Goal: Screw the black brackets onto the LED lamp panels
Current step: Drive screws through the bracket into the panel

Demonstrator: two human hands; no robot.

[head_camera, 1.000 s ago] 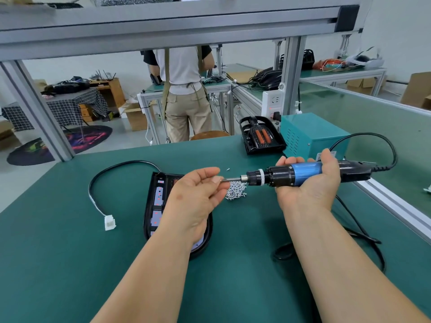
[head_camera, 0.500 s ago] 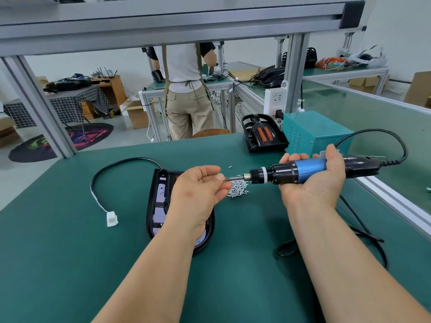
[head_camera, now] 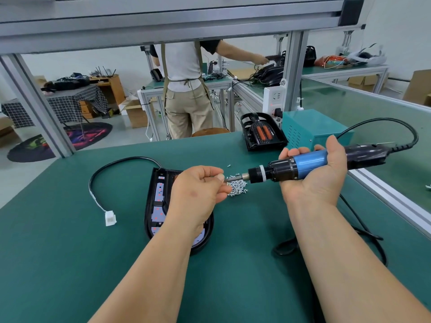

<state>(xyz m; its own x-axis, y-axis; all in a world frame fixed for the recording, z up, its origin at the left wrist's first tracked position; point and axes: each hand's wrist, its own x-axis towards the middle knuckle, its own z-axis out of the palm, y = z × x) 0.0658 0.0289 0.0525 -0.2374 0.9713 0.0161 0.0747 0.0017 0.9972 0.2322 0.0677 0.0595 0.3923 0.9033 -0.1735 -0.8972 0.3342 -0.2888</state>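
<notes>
green bench mat [head_camera: 70, 264] carries the led lamp panel [head_camera: 155, 201] under the left wrist, loose screws [head_camera: 238, 187] beside; right hand [head_camera: 319, 183], palm up, curls round the electric screwdriver [head_camera: 286, 171] held level; left hand [head_camera: 198, 194] pinches its bit [head_camera: 233, 179], perhaps with a screw in the pinch

- Lamp panel [head_camera: 155, 207]: black plastic housing, and it was glossy, catching light along its rim.
- Table mat [head_camera: 70, 264] under the lamp panel: green, matt and smooth.
- Screws [head_camera: 236, 188], just right of the lamp panel: bare bright metal that glinted.
- Electric screwdriver [head_camera: 310, 164], right of the lamp panel: the blue sleeve looked like satin metal, with smooth black plastic at both ends. Its bit [head_camera: 235, 179] was plain grey metal.
- Cable [head_camera: 121, 163], left of the lamp panel: black and rubbery with a soft sheen. Its connector [head_camera: 110, 217] was matt white plastic.
- Control box [head_camera: 312, 131], beyond the lamp panel to the right: teal painted sheet metal, dull.
- Frame [head_camera: 35, 108], beyond the lamp panel: pale grey metal with a brushed look.
</notes>
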